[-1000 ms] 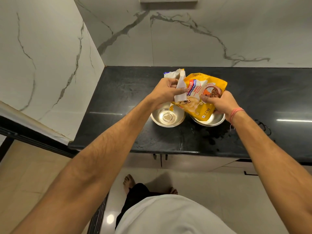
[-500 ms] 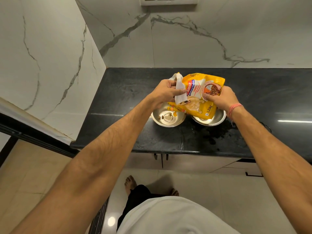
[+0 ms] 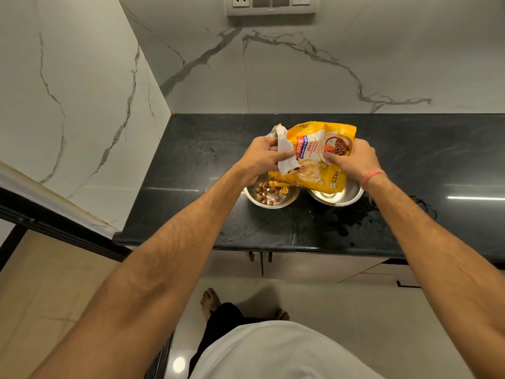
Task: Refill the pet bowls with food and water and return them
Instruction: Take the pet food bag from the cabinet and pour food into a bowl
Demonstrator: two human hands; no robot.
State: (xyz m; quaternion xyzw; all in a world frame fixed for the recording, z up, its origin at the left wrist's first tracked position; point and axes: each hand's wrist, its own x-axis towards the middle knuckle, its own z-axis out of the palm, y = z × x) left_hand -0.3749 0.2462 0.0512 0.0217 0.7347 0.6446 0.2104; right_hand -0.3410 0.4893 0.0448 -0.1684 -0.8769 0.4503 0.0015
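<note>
- While the yellow food bag [image 3: 319,157] hangs tipped over both bowls, the left bowl [image 3: 270,196] is the one catching kibble [image 3: 266,191], a small scatter across its floor, so the food fill looks just begun and well short of a full helping
- Left hand [image 3: 263,157]: fingers curled round the white, folded-back mouth end of the bag, thumb pinching the flap, steering the opening down toward the left bowl, which sits near the front edge of the black countertop [image 3: 191,160], closer to the left end than the right
- Bag: held between the two hands above the bowls, its lower edge draped over the near rims of both; how much food is left inside cannot be told
- Right hand [image 3: 348,158]: fingers closed on the bag's printed face near its far right side, gripping it and lifting that end; a red thread circles the wrist
- Right bowl [image 3: 337,196]: just beside the left one, near the front edge, mostly hidden under the bag; only a shiny crescent of rim and wall shows, and whether it holds water is not clear
- Wet splashes darken the countertop to the right of that bowl, by the front edge
- Still to do, by my reading: finish the food, settle the water bowl, carry both back to their place, which is out of view
</note>
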